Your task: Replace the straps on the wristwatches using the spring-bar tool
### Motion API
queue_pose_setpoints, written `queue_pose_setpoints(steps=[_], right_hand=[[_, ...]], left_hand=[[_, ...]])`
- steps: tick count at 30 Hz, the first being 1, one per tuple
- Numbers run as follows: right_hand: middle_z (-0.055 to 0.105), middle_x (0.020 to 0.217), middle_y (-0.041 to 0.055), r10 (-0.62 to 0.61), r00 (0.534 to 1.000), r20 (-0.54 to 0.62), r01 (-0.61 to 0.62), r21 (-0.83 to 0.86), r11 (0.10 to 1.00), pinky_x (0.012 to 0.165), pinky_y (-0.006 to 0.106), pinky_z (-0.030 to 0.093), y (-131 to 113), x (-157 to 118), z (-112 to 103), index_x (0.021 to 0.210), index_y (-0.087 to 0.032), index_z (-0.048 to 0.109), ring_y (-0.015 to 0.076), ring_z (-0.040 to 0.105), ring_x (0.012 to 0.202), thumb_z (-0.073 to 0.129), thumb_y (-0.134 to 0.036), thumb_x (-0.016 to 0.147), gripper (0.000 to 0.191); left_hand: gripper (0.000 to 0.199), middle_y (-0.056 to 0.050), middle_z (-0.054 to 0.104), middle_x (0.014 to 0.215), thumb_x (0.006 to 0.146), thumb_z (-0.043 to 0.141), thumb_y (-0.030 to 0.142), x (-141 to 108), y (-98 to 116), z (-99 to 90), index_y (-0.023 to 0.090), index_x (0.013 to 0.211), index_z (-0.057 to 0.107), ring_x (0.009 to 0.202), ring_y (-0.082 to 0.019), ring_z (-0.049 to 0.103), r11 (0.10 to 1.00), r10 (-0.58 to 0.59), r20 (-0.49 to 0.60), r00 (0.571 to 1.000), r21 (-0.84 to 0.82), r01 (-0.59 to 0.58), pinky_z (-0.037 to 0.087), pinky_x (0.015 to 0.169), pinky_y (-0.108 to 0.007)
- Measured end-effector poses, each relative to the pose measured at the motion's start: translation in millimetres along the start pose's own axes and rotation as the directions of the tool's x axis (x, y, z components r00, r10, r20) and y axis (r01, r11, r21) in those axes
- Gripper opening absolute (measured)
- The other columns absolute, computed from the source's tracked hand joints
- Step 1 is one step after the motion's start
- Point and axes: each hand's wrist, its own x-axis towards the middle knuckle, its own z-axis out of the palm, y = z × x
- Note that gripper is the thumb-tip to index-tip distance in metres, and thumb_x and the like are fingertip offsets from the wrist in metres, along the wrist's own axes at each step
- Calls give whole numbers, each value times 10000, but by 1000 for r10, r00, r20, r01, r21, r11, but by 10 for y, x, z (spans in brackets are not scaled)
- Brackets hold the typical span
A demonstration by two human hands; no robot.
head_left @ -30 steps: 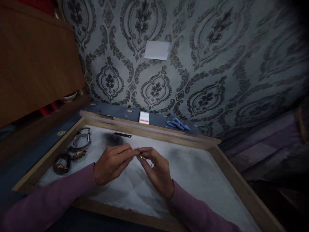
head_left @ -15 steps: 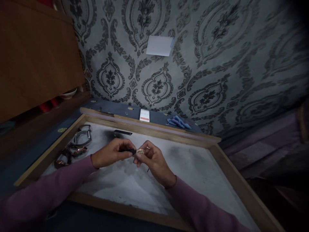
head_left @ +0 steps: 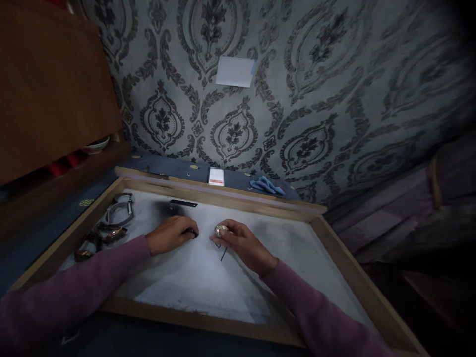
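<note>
My right hand (head_left: 243, 244) is closed on a round, shiny metal watch case (head_left: 220, 231), pinched between thumb and fingers. A thin dark rod (head_left: 223, 254) sticks out below those fingers; what it belongs to I cannot tell. To the left, my left hand (head_left: 171, 235) is curled round a small dark thing (head_left: 194, 232), mostly hidden by the fingers. A gap separates the two hands above the tray's white floor. Several wristwatches (head_left: 119, 213) lie along the tray's left side. Behind my left hand lies a flat black strip (head_left: 183, 203).
The wooden tray (head_left: 223, 193) has raised walls all round. Beyond its far wall lie a phone (head_left: 216, 176) with a lit screen and a crumpled blue cloth (head_left: 267, 185). A wooden cabinet (head_left: 55, 94) stands at left, and a patterned wall rises behind.
My hands have come apart: the dark thing in my left hand no longer meets the watch case. The case's shiny face shows more, and the whole view has shifted slightly.
</note>
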Motion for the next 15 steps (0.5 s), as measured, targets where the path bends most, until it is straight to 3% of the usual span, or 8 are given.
queue_pose_setpoints(steps=[3, 6, 9, 15], right_hand=[[636, 765, -9, -5, 999, 46, 8, -67, 998, 830, 321, 545, 50, -8, -2, 774, -146, 619, 149, 684, 761, 840, -461, 607, 419], [641, 685, -17, 7, 999, 44, -1, -131, 991, 652, 279, 550, 98, -12, 16, 793, -148, 613, 137, 665, 631, 841, -418, 601, 402], [610, 577, -49, 4, 999, 37, 4, -207, 978, 474, 220, 466, 149, -36, 74, 808, -168, 588, 111, 597, 487, 829, -333, 616, 350], [534, 541, -72, -59, 997, 44, 73, -526, 848, 431, 186, 356, 239, -104, 219, 718, -177, 564, 72, 488, 442, 733, -194, 709, 171]], left_hand=[[188, -36, 672, 901, 830, 505, 153, 65, -37, 48, 191, 978, 615, 856, -204, 604, 992, 2, 19, 1000, 122, -4, 424, 775, -300], [139, -25, 632, 849, 828, 488, 142, 95, -25, 69, 195, 905, 592, 819, -196, 577, 979, 72, 7, 997, 189, -72, 421, 733, -289], [140, -34, 609, 887, 836, 478, 107, 106, -26, 88, 192, 886, 578, 852, -194, 551, 960, 160, -4, 987, 231, -155, 420, 758, -295], [185, -104, 572, 1059, 893, 467, 85, 29, 37, 115, 149, 1030, 573, 1009, -248, 496, 906, 268, -77, 960, 358, -225, 414, 860, -374]])
